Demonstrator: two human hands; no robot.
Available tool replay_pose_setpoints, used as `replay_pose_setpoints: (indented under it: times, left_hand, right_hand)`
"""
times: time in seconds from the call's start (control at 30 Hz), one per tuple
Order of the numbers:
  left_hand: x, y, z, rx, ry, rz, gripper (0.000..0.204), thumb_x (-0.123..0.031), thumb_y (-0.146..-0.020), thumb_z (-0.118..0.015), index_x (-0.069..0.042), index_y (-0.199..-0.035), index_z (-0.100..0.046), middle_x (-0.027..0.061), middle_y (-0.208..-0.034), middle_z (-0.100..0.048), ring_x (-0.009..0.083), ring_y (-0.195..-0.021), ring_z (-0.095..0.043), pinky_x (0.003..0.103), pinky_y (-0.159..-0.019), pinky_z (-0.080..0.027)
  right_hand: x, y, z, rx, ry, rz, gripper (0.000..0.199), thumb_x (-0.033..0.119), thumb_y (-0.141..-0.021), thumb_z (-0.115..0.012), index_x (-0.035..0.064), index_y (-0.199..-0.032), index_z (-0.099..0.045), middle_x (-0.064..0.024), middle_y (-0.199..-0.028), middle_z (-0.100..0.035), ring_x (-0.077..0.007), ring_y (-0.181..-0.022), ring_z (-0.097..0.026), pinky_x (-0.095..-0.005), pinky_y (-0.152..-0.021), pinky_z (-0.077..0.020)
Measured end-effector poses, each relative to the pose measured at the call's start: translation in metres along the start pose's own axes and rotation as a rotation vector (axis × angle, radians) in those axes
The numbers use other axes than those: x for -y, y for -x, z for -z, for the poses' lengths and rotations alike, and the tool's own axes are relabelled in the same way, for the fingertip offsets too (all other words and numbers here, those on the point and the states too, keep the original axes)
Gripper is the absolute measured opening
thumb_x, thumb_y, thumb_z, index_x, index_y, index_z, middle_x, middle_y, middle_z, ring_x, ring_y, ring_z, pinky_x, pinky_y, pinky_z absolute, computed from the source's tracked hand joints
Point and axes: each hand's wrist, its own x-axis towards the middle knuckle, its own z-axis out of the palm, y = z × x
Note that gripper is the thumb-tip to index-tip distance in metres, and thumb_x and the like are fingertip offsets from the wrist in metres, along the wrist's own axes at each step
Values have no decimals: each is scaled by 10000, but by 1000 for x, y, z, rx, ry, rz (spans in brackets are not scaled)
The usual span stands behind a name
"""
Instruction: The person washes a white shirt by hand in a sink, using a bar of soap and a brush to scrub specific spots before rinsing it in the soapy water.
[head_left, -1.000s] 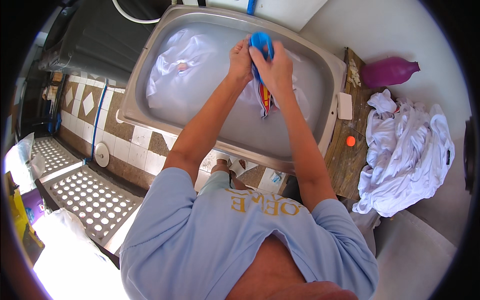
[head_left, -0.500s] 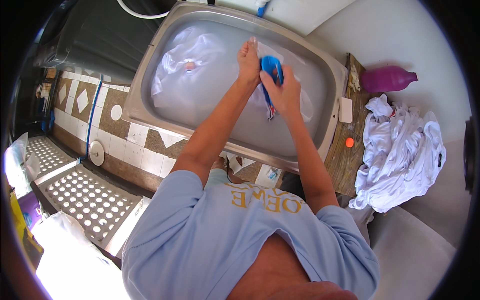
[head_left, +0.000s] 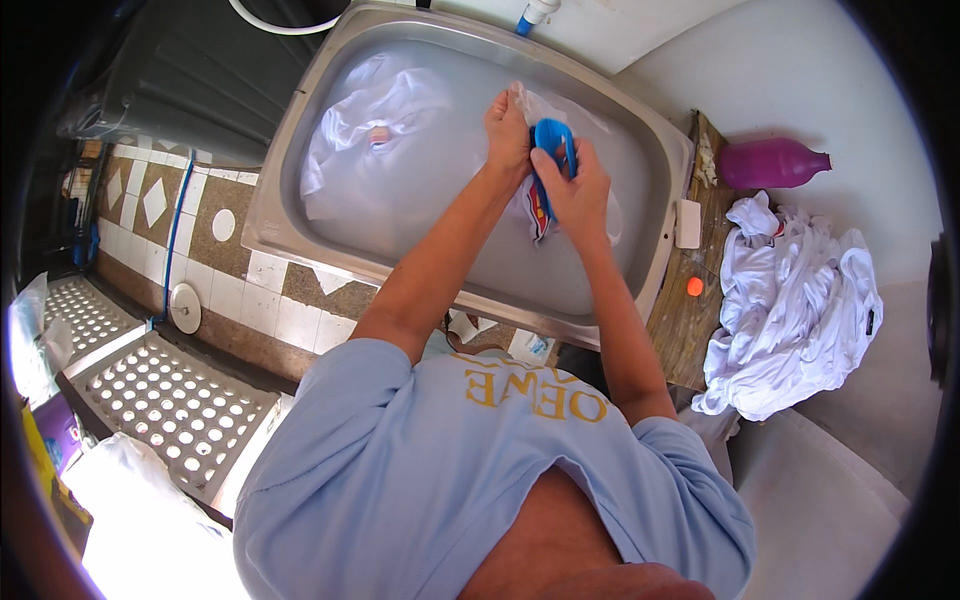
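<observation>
My right hand [head_left: 577, 190] grips a blue scrub brush [head_left: 553, 138] by its handle, pressing it against a wet white garment [head_left: 545, 104] over the basin. My left hand [head_left: 507, 128] is closed in a fist on that garment, just left of the brush. A coloured, dark-edged patch [head_left: 537, 214] on the cloth hangs below my hands; the brush's bristles are hidden. Another white garment [head_left: 370, 105] floats half sunk in cloudy water on the left side of the steel basin [head_left: 668, 205].
Right of the basin, a wooden ledge [head_left: 682, 338] bears a white bar [head_left: 688, 224], an orange cap [head_left: 694, 287], a purple bottle [head_left: 772, 163] and a heap of white clothes [head_left: 790, 310]. A perforated grey rack [head_left: 180, 405] stands at left, near a dark bin [head_left: 190, 90].
The brush and my right hand have shifted slightly right and down. My left hand has moved a little right, still holding the cloth; more of the coloured patch shows.
</observation>
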Motion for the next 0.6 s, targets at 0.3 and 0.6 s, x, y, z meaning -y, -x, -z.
replay_pose_setpoints:
  times: [0.3, 0.6]
  left_hand:
    - [6, -2, 5, 74, -21, 10, 215, -247, -979, -460, -61, -931, -556, 26, -817, -600, 94, -709, -561, 249, -644, -499]
    - [-26, 6, -30, 402, 45, 327, 513, -503, -977, -268, -139, -1337, -303, 114, -1248, -511, 248, -1120, -530, 388, -956, -436]
  right_hand:
    - [-3, -33, -7, -21, 78, -37, 436, 364, -731, -734, 0, -914, -579, -111, -743, -618, -179, -648, -565, -309, -629, -468]
    - [-42, 0, 79, -478, -509, -217, 232, 128, -811, -710, 65, -948, -534, 26, -873, -540, -36, -743, -477, -199, -669, -407]
